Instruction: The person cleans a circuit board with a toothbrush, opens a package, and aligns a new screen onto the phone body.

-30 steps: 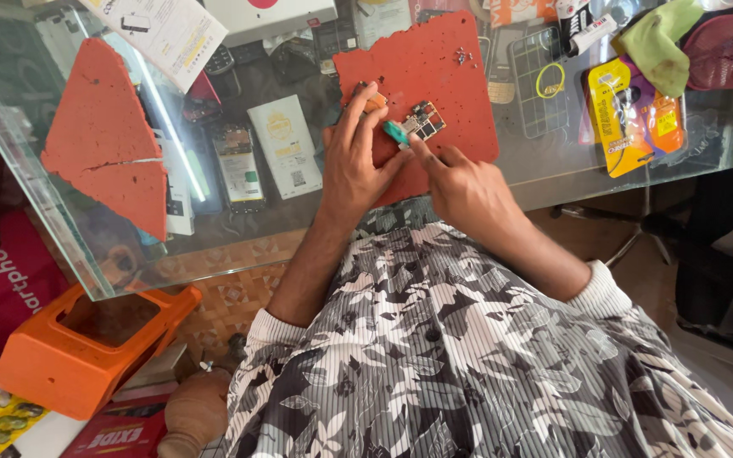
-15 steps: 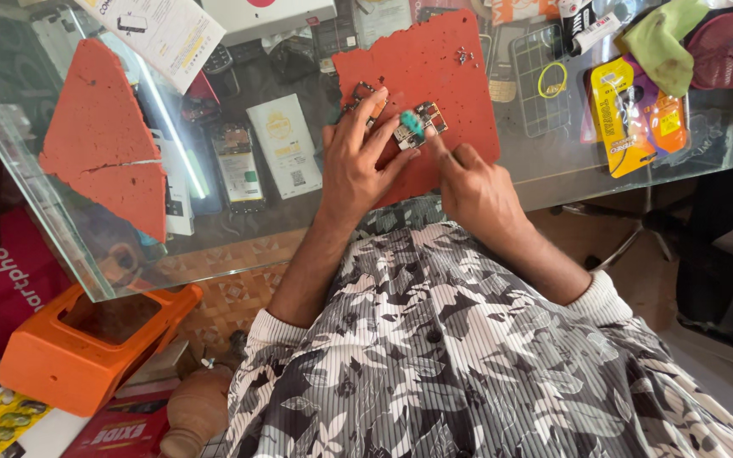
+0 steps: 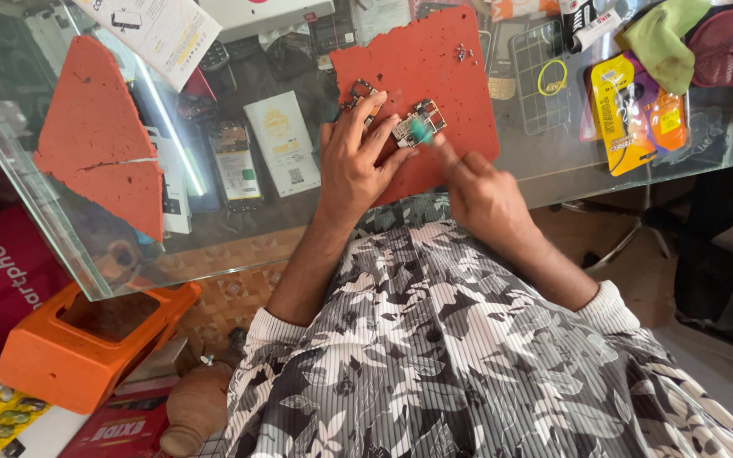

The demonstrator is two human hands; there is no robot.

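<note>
Lower frame, nearest: patterned shirt [image 3: 468, 365], grey, black and white, sleeves pushed up the forearms. Lower left, an orange plastic housing [image 3: 78, 348] with a rectangular opening, below the counter's edge.

Centre: left hand [image 3: 354, 161], fingers spread flat, the tips pressing on a small circuit board [image 3: 417, 123]; judged a steadying hold so the board cannot slide.

Right of centre: right hand [image 3: 481, 191], fingers curled narrow round a thin tool with a teal tip [image 3: 422, 131]. The tip meets the board; the hand is motion-blurred and the exact grip cannot be told.

Upper centre: red work mat [image 3: 434, 76], ragged-edged, lying under the board, probably to cushion it and stop loose parts from rolling. Small screws [image 3: 464, 53] sit near its upper edge, apart from the board.

Far left: second red mat piece [image 3: 99, 153], triangular and cracked, on the glass counter [image 3: 553, 170].

Upper right: yellow blister packs [image 3: 629, 106], green cloth [image 3: 659, 38].

Against half a second ago: the left fingers have moved from curling over the board to lying beside its left end; the right hand has drawn lower and to the right.
</note>
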